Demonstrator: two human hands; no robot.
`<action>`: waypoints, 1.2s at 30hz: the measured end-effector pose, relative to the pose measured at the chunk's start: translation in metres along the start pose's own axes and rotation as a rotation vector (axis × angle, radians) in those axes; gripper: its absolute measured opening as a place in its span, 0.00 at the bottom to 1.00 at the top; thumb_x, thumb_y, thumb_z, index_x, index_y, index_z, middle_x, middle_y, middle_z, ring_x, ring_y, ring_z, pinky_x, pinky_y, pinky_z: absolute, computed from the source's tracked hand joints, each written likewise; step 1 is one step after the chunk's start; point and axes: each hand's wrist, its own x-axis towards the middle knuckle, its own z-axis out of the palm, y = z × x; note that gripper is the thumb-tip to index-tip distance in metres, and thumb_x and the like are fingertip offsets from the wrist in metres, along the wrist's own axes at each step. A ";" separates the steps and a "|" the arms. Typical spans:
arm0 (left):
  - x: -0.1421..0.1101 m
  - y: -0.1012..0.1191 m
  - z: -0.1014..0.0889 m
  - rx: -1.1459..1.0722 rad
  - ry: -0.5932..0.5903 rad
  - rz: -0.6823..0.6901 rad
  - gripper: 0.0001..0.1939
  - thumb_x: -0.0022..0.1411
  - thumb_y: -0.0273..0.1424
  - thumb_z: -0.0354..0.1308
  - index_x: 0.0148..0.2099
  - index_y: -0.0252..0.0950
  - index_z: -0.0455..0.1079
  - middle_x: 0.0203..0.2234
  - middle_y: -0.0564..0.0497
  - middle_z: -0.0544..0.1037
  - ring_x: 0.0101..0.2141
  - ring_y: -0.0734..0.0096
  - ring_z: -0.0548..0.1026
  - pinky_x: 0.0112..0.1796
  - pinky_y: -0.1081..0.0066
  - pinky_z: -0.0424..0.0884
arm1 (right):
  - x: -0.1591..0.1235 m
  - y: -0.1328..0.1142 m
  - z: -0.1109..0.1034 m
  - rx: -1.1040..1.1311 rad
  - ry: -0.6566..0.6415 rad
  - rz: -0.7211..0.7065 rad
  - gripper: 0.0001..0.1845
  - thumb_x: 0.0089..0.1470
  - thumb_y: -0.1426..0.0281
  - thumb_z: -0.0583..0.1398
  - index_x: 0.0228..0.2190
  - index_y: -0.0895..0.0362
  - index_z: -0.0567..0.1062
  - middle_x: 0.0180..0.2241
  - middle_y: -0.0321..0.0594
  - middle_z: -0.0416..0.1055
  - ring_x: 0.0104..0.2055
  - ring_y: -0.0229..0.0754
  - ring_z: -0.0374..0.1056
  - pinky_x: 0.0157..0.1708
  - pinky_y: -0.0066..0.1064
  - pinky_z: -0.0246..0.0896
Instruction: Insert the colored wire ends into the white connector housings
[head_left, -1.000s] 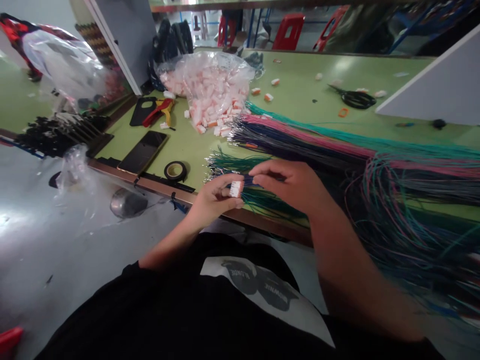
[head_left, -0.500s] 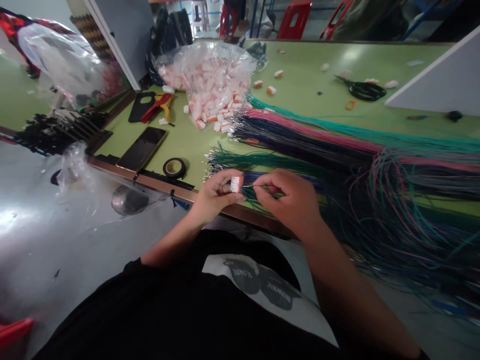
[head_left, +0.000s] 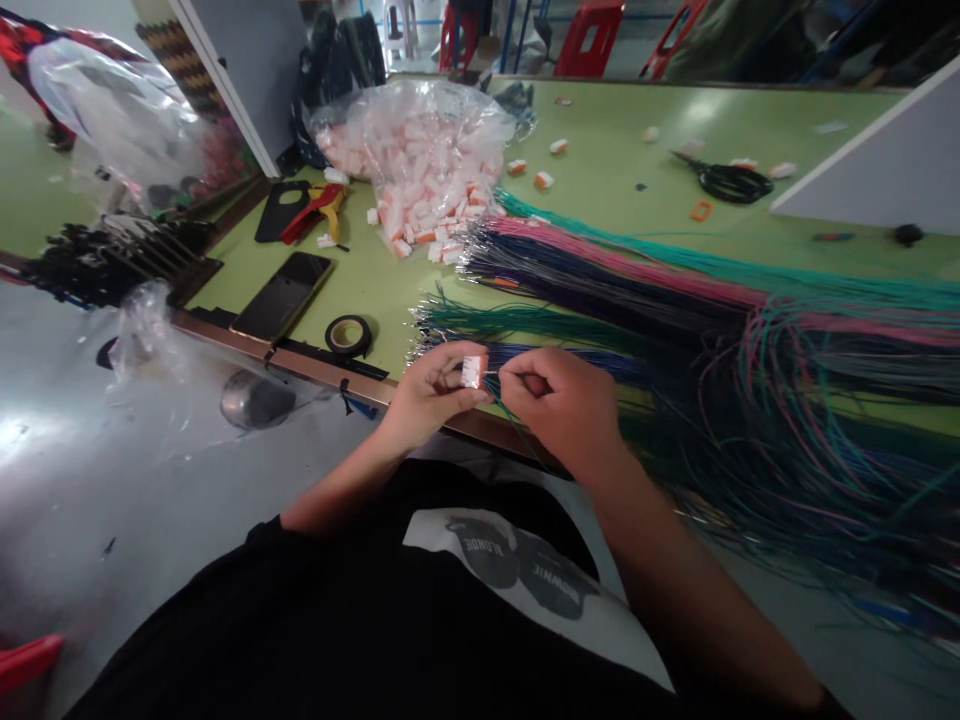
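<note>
Between the thumb and fingers of my left hand (head_left: 431, 395) is a small white and orange connector housing (head_left: 472, 372), its orange side facing right. Close to that side, my right hand (head_left: 559, 405) pinches a thin wire (head_left: 492, 373) whose tip points at the housing; whether it has entered cannot be made out. Dark green wires (head_left: 517, 425) trail down from the housing below my right fingers. Just behind my hands lie bundles of green wires (head_left: 517, 320) and blue wires (head_left: 592, 360) with metal terminals at their left ends.
A clear bag of connector housings (head_left: 435, 150) stands at the back. Pink wires (head_left: 622, 255) and teal wires (head_left: 675, 245) stretch right. Left are a phone (head_left: 281, 297), black tape (head_left: 348, 335) and a red-yellow hand tool (head_left: 315, 212). Scissors (head_left: 727, 182) lie back right.
My right hand has moved slightly left and down, nearer the connector housing, with its fingers curled tighter. My left hand has stayed almost still with the housing.
</note>
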 end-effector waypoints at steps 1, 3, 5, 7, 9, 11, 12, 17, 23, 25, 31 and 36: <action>0.000 -0.001 0.000 0.002 0.004 0.007 0.21 0.44 0.27 0.71 0.42 0.37 0.73 0.30 0.56 0.75 0.30 0.77 0.74 0.35 0.74 0.74 | -0.001 0.000 0.001 0.008 0.005 0.002 0.09 0.49 0.68 0.56 0.21 0.52 0.73 0.16 0.33 0.61 0.21 0.36 0.56 0.24 0.28 0.48; 0.000 -0.003 -0.001 0.001 0.008 0.022 0.21 0.43 0.28 0.72 0.42 0.37 0.73 0.30 0.55 0.76 0.30 0.76 0.74 0.34 0.74 0.74 | -0.002 -0.001 0.004 0.021 0.005 -0.002 0.09 0.49 0.68 0.56 0.21 0.52 0.73 0.17 0.33 0.62 0.21 0.36 0.57 0.25 0.28 0.49; 0.001 -0.005 -0.001 0.012 0.012 0.036 0.20 0.43 0.27 0.72 0.41 0.37 0.74 0.29 0.55 0.76 0.30 0.75 0.74 0.34 0.73 0.73 | -0.002 -0.002 0.008 0.031 -0.007 -0.009 0.10 0.50 0.69 0.56 0.20 0.53 0.73 0.17 0.34 0.63 0.22 0.36 0.58 0.25 0.29 0.50; 0.000 -0.004 -0.001 0.039 0.019 0.046 0.20 0.42 0.27 0.72 0.40 0.36 0.74 0.28 0.55 0.77 0.30 0.75 0.74 0.34 0.74 0.73 | -0.003 -0.001 0.011 0.053 -0.015 0.004 0.10 0.50 0.69 0.56 0.20 0.53 0.73 0.17 0.34 0.65 0.22 0.36 0.59 0.26 0.29 0.50; 0.000 -0.002 -0.001 0.077 0.027 0.041 0.19 0.42 0.26 0.72 0.39 0.36 0.74 0.28 0.55 0.77 0.29 0.75 0.74 0.33 0.74 0.73 | -0.003 0.000 0.011 0.108 -0.049 0.034 0.10 0.50 0.69 0.56 0.21 0.54 0.74 0.18 0.34 0.68 0.22 0.35 0.61 0.26 0.28 0.51; -0.001 0.001 0.000 0.114 0.030 0.016 0.18 0.42 0.26 0.72 0.38 0.36 0.74 0.27 0.55 0.76 0.28 0.75 0.74 0.32 0.74 0.72 | -0.001 0.003 0.009 0.184 -0.122 0.056 0.08 0.49 0.69 0.56 0.22 0.54 0.74 0.21 0.34 0.72 0.24 0.36 0.64 0.26 0.27 0.53; -0.002 0.003 0.001 0.130 0.030 0.003 0.18 0.42 0.26 0.72 0.38 0.36 0.75 0.27 0.55 0.77 0.29 0.75 0.74 0.33 0.74 0.73 | -0.001 0.004 0.006 0.214 -0.158 0.058 0.08 0.49 0.70 0.56 0.22 0.55 0.74 0.23 0.35 0.74 0.24 0.36 0.65 0.27 0.27 0.54; -0.003 0.007 0.005 0.155 0.046 -0.004 0.16 0.42 0.27 0.72 0.36 0.35 0.75 0.26 0.54 0.77 0.28 0.73 0.74 0.32 0.73 0.73 | 0.002 0.005 -0.001 0.205 -0.179 0.067 0.07 0.47 0.71 0.56 0.20 0.55 0.70 0.21 0.35 0.73 0.24 0.36 0.64 0.26 0.27 0.54; -0.004 0.006 0.005 0.184 0.067 -0.034 0.17 0.40 0.25 0.71 0.36 0.34 0.75 0.25 0.54 0.77 0.28 0.72 0.75 0.31 0.74 0.73 | -0.003 0.002 0.005 0.145 -0.215 0.084 0.08 0.48 0.73 0.55 0.20 0.56 0.71 0.22 0.35 0.73 0.23 0.35 0.63 0.26 0.27 0.51; -0.005 0.007 0.005 0.200 0.058 -0.057 0.17 0.39 0.25 0.72 0.36 0.34 0.75 0.25 0.54 0.78 0.28 0.72 0.75 0.31 0.75 0.73 | -0.002 0.002 0.000 0.150 -0.288 0.098 0.09 0.49 0.72 0.56 0.21 0.56 0.73 0.23 0.36 0.74 0.25 0.35 0.64 0.27 0.28 0.52; -0.003 0.006 0.001 0.107 -0.028 -0.055 0.17 0.41 0.26 0.72 0.36 0.34 0.75 0.23 0.56 0.74 0.24 0.78 0.72 0.28 0.78 0.71 | 0.050 0.030 -0.044 0.133 -0.381 0.081 0.12 0.55 0.65 0.56 0.30 0.55 0.79 0.30 0.38 0.77 0.34 0.42 0.70 0.34 0.30 0.59; -0.003 0.000 -0.006 0.044 -0.073 -0.026 0.21 0.44 0.29 0.73 0.42 0.35 0.74 0.25 0.56 0.75 0.25 0.77 0.75 0.30 0.78 0.72 | 0.115 0.076 -0.030 -0.462 -0.177 0.241 0.15 0.54 0.74 0.53 0.32 0.58 0.80 0.38 0.48 0.78 0.41 0.50 0.70 0.37 0.36 0.58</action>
